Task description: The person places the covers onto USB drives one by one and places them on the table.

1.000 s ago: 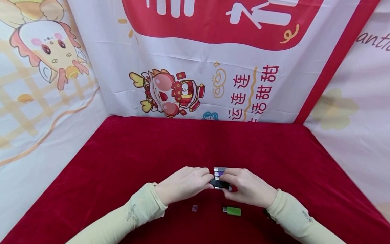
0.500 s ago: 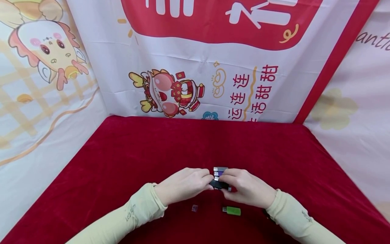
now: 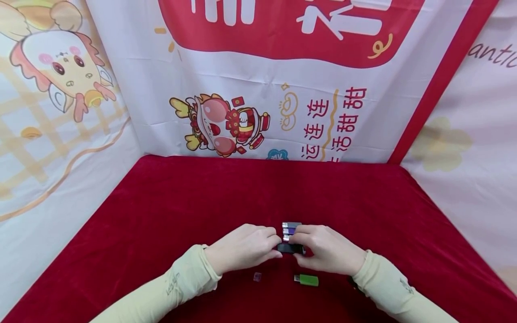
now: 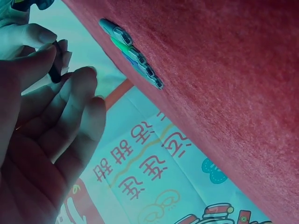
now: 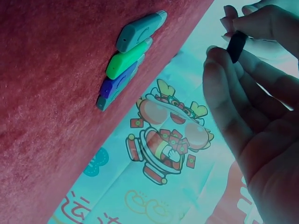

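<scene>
Both hands meet over the table, a black USB flash drive (image 3: 290, 248) held between them. My left hand (image 3: 247, 247) pinches its left end between thumb and fingers. The other end is pinched by my right hand (image 3: 329, 249), whose fingertips partly cover it. In the right wrist view the black flash drive (image 5: 237, 46) appears above the cloth. Just beyond it lies a row of several flash drives, among them a grey one (image 3: 291, 224) and a purple one (image 3: 291, 231). A bright green flash drive (image 5: 126, 63) in that row shows in the right wrist view.
Nearer the person, another green flash drive (image 3: 308, 280) lies on the red tablecloth (image 3: 226, 193). A small clear cap (image 3: 257, 277) sits left of it. Some dark object (image 3: 353, 282) is mostly hidden by the right sleeve. Printed cloth walls surround the table.
The black flash drive has shifted slightly toward the person and lies more level, so more of the row behind shows. Both hands keep their hold.
</scene>
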A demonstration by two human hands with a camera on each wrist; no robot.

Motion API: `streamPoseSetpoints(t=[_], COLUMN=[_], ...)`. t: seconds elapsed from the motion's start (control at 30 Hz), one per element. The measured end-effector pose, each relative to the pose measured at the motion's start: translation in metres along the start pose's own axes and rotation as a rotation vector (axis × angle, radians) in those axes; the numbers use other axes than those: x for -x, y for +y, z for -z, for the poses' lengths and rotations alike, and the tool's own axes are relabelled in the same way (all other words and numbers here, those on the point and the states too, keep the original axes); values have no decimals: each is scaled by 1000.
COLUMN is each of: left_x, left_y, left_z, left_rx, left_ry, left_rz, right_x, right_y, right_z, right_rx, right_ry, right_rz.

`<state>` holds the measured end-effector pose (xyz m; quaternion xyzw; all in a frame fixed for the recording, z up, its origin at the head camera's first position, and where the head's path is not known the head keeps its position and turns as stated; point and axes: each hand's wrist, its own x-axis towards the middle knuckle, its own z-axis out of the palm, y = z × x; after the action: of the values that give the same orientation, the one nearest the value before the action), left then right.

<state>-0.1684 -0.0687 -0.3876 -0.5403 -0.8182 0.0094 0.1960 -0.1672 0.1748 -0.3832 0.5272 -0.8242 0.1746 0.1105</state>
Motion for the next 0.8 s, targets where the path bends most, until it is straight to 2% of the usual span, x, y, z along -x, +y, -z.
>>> streamPoseSetpoints(t=[0.2,0.33,0.53,0.8], left_x=[0,1,3,3], left_y=[-5,-7,-7,-4], left_z=[-1,1,-1,-4], left_rx=[-38,-49,-33,-22], left_ry=[-36,-68,-101,-123], left_rz=[46,76,85,93], right_x=[0,-1,0,1], right_y=[4,5,5,3], right_z=[3,4,1,-5], right_rx=[100,129,93,52], right_ry=[-51,-107,-194,-255], right_rz=[-69,-104,-148,-192])
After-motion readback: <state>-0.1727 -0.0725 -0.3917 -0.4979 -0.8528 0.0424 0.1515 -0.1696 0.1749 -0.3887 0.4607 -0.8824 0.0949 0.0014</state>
